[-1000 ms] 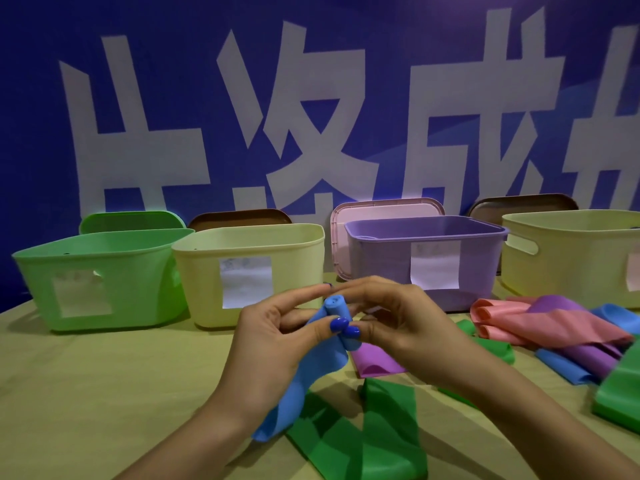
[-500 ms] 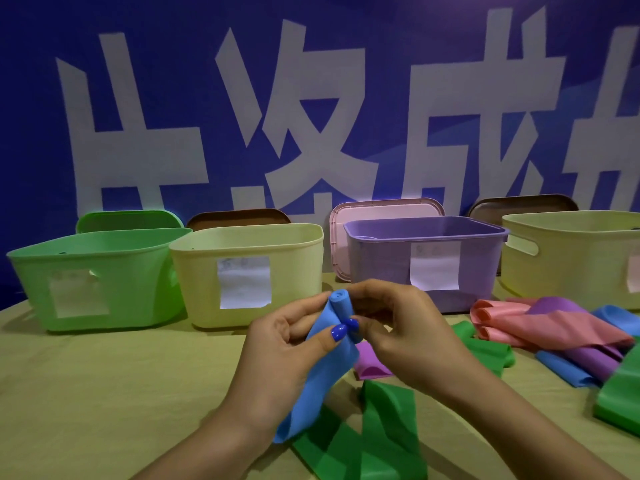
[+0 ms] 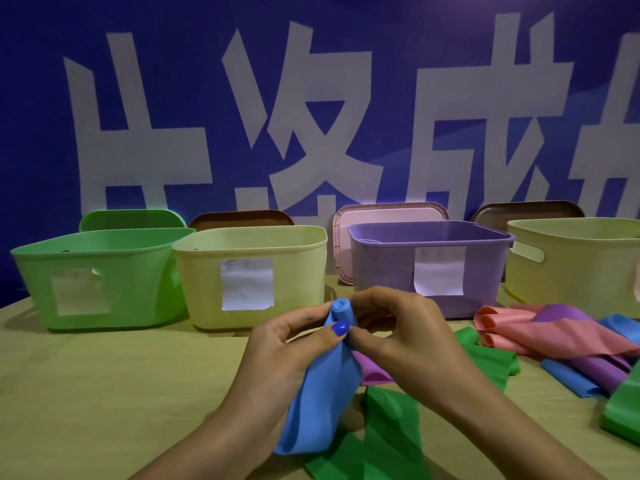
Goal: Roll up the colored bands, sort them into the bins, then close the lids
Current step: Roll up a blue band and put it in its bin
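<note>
Blue band [image 3: 320, 393] roll tighter than before

The smooth, rubbery blue band [image 3: 318, 403] has a soft matt sheen, like the green rubbery band [image 3: 391, 434] under it. The green plastic bin [image 3: 104, 271], pale yellow plastic bin [image 3: 249, 275] and purple plastic bin [image 3: 429, 265] look smooth and semi-matt, each bearing a white paper label [image 3: 246, 284]. The olive bench [image 3: 104, 393] looks matt, cloth-like.

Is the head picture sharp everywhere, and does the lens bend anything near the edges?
Head view: dim, bluish light; the hands and blue band are fairly sharp; the paper label on the yellow bin shows writing too blurred to read; the green bin near the left edge leans outward, a wide-angle distortion.
</note>
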Tool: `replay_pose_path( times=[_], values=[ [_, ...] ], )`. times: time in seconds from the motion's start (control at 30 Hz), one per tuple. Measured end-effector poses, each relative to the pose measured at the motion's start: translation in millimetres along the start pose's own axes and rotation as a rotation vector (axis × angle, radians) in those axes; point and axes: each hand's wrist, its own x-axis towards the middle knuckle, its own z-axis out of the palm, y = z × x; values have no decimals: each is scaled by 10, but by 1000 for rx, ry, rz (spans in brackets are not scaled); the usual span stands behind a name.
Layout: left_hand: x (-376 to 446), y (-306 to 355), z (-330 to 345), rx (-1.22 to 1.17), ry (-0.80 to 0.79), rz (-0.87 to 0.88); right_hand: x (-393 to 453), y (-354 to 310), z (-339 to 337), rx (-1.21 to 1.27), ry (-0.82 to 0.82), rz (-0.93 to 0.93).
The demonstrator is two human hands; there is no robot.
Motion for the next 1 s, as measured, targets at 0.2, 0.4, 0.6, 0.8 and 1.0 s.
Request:
replay_pose_path(
  times=[0.2,0.4,0.6,0.8,1.0],
  values=[
    [4,39,-36,51,-25,20,-3,-16,-23,31,-20,39],
    [31,77,-101,117,-73,-2,7,-2,-17,136,-61,133],
    [44,103,-145,88,-41,-152,21,19,-7,142,-102,191],
    [89,225,-216,191,24,-149,50,-9,-95,366,-202,270],
    [79,330,-253,202,-5,-92,67,-18,-134,553,-269,370]
  ],
)
